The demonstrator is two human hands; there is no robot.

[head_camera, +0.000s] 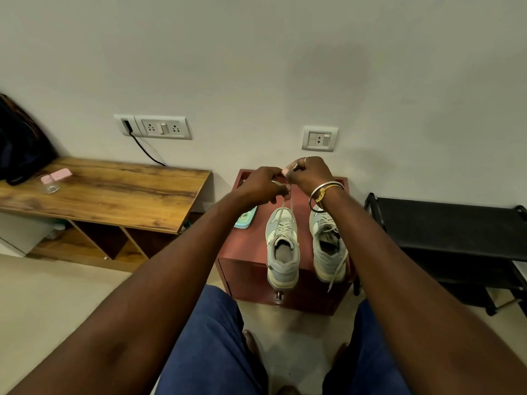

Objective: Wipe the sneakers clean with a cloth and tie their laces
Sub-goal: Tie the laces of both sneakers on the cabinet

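Glass stands on wooden bench, near black bag.

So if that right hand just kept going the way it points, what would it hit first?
Probably the left hand, close against the right hand on the cream shoelace; beyond it, the plain off-white wall, though depth is unclear.

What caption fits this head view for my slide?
Left hand and right hand pinch the laces of one sneaker on a red cabinet; the other sneaker stands untied.

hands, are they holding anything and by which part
The left hand and right hand both pinch the pale laces of the left grey-and-white sneaker near their upper ends.
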